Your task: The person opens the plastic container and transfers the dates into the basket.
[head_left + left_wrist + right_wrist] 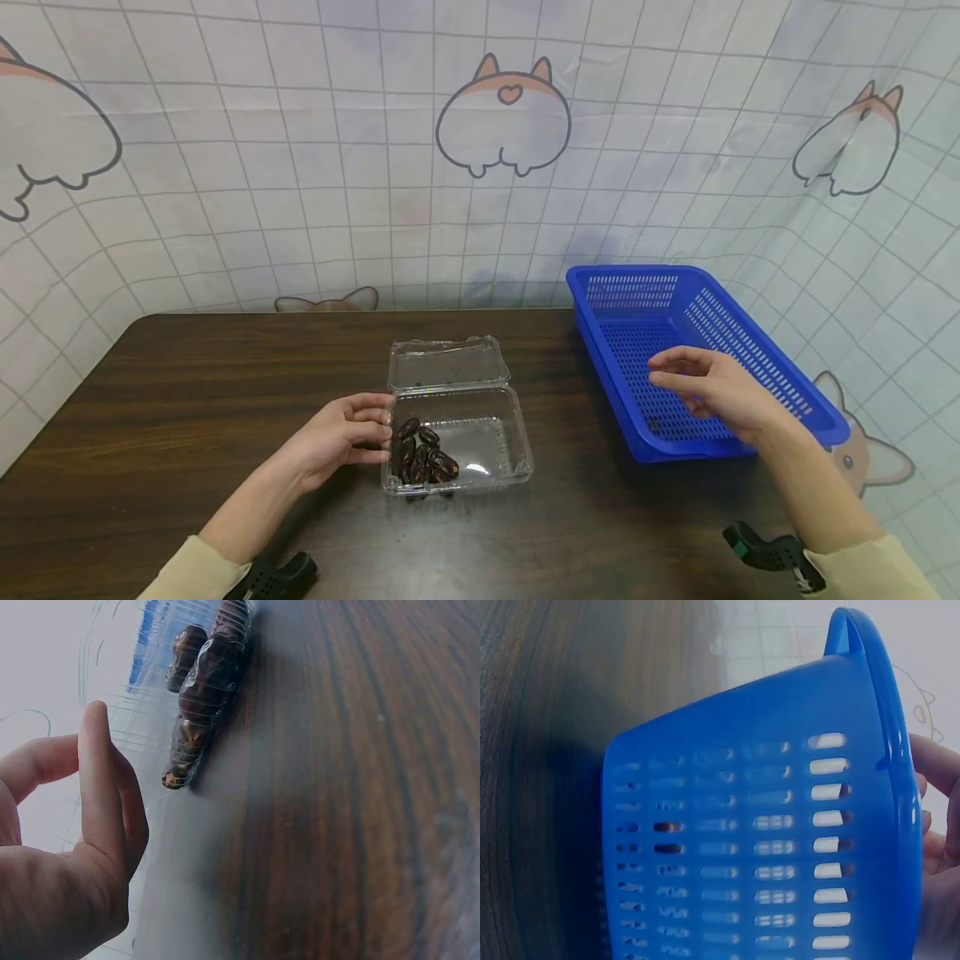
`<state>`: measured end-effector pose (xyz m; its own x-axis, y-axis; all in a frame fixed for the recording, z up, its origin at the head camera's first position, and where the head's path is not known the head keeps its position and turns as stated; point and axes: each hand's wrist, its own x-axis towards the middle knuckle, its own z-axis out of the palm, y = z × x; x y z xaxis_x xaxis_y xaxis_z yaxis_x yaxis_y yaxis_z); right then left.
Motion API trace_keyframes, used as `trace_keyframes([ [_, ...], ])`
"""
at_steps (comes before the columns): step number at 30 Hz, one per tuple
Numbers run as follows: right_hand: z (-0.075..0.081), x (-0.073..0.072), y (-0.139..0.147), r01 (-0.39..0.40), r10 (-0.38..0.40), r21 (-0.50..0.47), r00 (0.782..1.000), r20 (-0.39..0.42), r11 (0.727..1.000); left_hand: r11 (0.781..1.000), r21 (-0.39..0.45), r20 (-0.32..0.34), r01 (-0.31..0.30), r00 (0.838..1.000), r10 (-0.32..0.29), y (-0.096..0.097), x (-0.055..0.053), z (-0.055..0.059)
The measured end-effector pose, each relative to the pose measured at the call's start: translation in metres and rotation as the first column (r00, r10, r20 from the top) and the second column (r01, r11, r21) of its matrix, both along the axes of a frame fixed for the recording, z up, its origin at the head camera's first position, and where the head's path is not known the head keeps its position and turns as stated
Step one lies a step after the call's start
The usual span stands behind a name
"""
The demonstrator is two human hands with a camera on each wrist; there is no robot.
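A clear plastic clamshell box (pixel 491 475) stands on the table with its lid (pixel 450 364) folded back. Several dark brown dates (pixel 420 454) lie in its left half, and the left wrist view shows dates (pixel 214 675) through the wall. My left hand (pixel 341 437) is at the box's left side, fingertips against or very near the wall; contact is hard to tell. Over the blue plastic basket (pixel 600 358) hovers my right hand (pixel 716 387), fingers loosely bent, with nothing visible between them. Through the basket's slots in the right wrist view, a small brown thing (pixel 667 826) shows.
The dark wooden table (pixel 202 375) backs onto a white gridded cloth (pixel 337 167) with dog drawings. At the table's right side stands the basket, its slotted walls rising higher than the box. Black straps with devices (pixel 765 550) sit on both wrists.
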<state>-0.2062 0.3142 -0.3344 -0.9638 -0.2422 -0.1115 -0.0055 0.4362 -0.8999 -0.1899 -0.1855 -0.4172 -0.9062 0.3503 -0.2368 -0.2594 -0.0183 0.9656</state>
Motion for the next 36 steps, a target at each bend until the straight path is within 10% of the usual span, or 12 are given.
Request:
trace_keyframes([
  [36, 0.002, 0.0, -0.121, -0.318, 0.318, 0.015, 0.948, -0.008, 0.948, 1.0, -0.004, -0.008, -0.002, 1.0, 0.002, 0.0, 0.001, 0.0],
])
